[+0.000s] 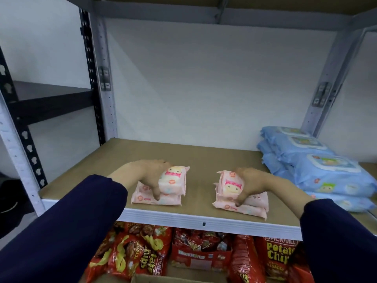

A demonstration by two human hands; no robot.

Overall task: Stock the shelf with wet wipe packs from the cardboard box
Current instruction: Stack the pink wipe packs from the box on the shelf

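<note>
My left grip (146, 177) is clasping the left pink pack (173, 180) and my right grip (254, 185) the right pink pack (230, 184). Each is sitting on lower packs (156, 198) at the shelf (204, 156) front. I should be squaring them flat before releasing.

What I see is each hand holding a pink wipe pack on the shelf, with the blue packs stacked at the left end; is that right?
Not quite: the head view shows the blue wipe packs stacked at the right end of the shelf. The left hand and right hand do each hold a pink wipe pack.
</note>
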